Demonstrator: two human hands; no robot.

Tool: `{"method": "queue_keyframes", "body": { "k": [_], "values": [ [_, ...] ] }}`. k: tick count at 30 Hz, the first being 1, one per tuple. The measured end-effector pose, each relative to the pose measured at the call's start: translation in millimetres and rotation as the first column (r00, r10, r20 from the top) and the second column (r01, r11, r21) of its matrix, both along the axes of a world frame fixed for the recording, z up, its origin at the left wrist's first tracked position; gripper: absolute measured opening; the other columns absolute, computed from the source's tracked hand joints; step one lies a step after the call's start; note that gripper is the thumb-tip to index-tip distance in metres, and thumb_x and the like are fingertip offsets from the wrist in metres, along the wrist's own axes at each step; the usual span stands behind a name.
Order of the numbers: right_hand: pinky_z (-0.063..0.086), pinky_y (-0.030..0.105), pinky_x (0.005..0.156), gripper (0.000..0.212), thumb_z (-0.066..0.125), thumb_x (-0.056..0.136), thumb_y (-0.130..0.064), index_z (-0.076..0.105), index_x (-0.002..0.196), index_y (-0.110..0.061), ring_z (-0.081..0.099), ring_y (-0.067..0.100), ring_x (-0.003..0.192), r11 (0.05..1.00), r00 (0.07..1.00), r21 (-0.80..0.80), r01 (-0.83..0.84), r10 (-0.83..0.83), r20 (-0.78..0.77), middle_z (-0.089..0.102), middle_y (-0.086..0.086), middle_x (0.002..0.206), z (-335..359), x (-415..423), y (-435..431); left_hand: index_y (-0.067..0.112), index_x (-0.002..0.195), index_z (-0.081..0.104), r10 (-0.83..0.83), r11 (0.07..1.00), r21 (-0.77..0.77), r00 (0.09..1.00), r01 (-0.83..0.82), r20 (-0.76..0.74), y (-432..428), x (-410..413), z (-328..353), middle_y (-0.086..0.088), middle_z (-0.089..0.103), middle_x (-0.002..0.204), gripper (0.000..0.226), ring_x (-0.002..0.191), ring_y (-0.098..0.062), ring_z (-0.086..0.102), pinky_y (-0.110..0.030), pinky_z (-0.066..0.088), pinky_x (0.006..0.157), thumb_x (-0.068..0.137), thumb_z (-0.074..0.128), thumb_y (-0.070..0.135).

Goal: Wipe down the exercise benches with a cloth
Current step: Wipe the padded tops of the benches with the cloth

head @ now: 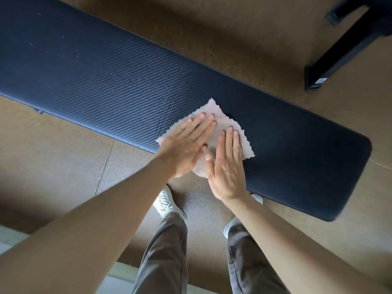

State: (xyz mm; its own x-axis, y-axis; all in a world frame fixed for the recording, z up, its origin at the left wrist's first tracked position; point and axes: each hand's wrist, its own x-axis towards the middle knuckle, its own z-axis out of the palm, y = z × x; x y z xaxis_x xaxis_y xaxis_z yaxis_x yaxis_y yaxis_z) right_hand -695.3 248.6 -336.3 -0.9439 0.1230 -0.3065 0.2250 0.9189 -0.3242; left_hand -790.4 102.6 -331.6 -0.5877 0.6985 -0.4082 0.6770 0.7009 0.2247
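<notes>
A pale, ragged-edged cloth (pixel 225 123) is pressed flat across the near edge of the dark ribbed bench (pixel 101 81) by the left hand (pixel 186 145) and right hand (pixel 228 166), fingers straight; bare padding extends either side.

Floor (pixel 63 166) is that tan speckled rubbery stuff, with a thin seam (pixel 106 164) running across it on the left side. Up in the far right corner there's a black metal frame (pixel 347 45) sitting on the floor, and its foot has a small label (pixel 320 80) on the end. Nearer the bottom you get two white sneakers (pixel 164 203) planted on the floor and grey-brown trousers (pixel 165 251) above them. A pale strip (pixel 10 236) runs along the bottom left edge, can't tell what it is.
</notes>
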Motion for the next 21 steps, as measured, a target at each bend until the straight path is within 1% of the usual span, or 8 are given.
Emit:
{"method": "queue_keyframes", "body": {
  "k": [2,4,6,9,12,15,18,21],
  "values": [
    [0.006,0.048,0.129,0.072,0.019,0.108,-0.048,0.017,0.161,0.001,0.002,0.033,0.159,0.999,1.0,0.034,-0.006,0.007,-0.014,0.007,0.021,0.17,-7.3,-33.8,-1.6,0.015,0.158,-0.027,0.01,1.0,-0.02,0.999,-0.01,-0.046,-8.9,-29.4,-5.2,-0.002,-0.031,0.166,0.065,0.154,-0.019,-0.028,-0.04,-0.01,0.128,0.108,0.001,0.048],
    [0.003,0.048,0.129,0.077,0.017,0.106,-0.055,0.013,0.162,-0.003,0.0,0.033,0.159,0.995,0.998,0.078,-0.055,0.059,-0.037,0.005,0.019,0.171,-13.2,-72.6,-4.9,0.015,0.158,-0.026,0.049,0.998,-0.023,0.997,-0.051,-0.063,-19.4,-57.1,-6.3,-0.002,-0.03,0.167,0.066,0.154,-0.019,-0.026,-0.04,-0.007,0.129,0.108,0.0,0.049],
    [0.004,0.048,0.129,0.081,0.016,0.105,-0.061,0.013,0.163,-0.005,0.003,0.033,0.159,0.986,0.992,0.132,-0.098,0.107,-0.067,0.006,0.018,0.171,-18.5,-111.0,-9.6,0.016,0.158,-0.025,0.096,0.995,-0.033,0.99,-0.099,-0.099,-27.6,-87.2,-8.5,-0.001,-0.029,0.167,0.065,0.154,-0.018,-0.025,-0.04,-0.006,0.129,0.108,0.0,0.047],
    [0.007,0.049,0.129,0.082,0.02,0.104,-0.065,0.017,0.163,-0.008,0.009,0.035,0.158,0.967,0.976,0.194,-0.168,0.191,-0.104,0.012,0.018,0.17,-21.5,-162.0,-11.7,0.016,0.159,-0.023,0.161,0.985,-0.043,0.979,-0.167,-0.128,-36.2,-130.2,-7.5,-0.002,-0.026,0.169,0.064,0.156,-0.018,-0.022,-0.039,-0.005,0.129,0.109,0.003,0.045],
    [0.005,0.048,0.127,0.084,0.018,0.103,-0.068,0.011,0.164,-0.011,0.007,0.035,0.158,0.936,0.953,0.205,-0.287,0.301,-0.039,0.008,0.018,0.171,-19.8,-197.5,-7.1,0.013,0.161,-0.017,0.208,0.975,-0.047,0.968,-0.216,-0.139,-42.8,-151.2,-7.6,-0.003,-0.021,0.17,0.065,0.157,-0.018,-0.018,-0.039,-0.004,0.129,0.109,0.005,0.044],
    [0.009,0.052,0.128,0.083,0.017,0.103,-0.067,0.009,0.164,-0.012,0.006,0.036,0.158,0.917,0.943,0.237,-0.321,0.333,-0.011,0.007,0.017,0.171,-17.7,-198.8,-10.6,0.011,0.161,-0.016,0.278,0.958,-0.038,0.95,-0.286,-0.145,-43.3,-144.8,-9.9,-0.007,-0.018,0.17,0.066,0.158,-0.022,-0.016,-0.04,-0.003,0.129,0.108,0.005,0.045],
    [0.012,0.054,0.127,0.079,0.02,0.105,-0.063,0.011,0.164,-0.011,0.006,0.038,0.158,0.891,0.931,0.291,-0.349,0.365,0.0,0.008,0.018,0.171,-16.4,-174.4,-17.2,0.006,0.161,-0.013,0.361,0.929,-0.012,0.914,-0.369,-0.183,-45.0,-118.1,-14.0,-0.012,-0.013,0.171,0.069,0.158,-0.027,-0.01,-0.042,0.001,0.13,0.107,0.006,0.045],
    [0.012,0.055,0.127,0.078,0.02,0.105,-0.06,0.009,0.164,-0.01,0.003,0.04,0.158,0.878,0.922,0.29,-0.38,0.386,0.039,0.004,0.02,0.171,-11.7,-141.7,-29.7,0.004,0.161,-0.011,0.392,0.918,0.002,0.908,-0.396,-0.148,-56.2,-81.4,-16.5,-0.015,-0.012,0.171,0.071,0.159,-0.029,-0.009,-0.044,0.003,0.13,0.108,0.01,0.046]
  ]
}}
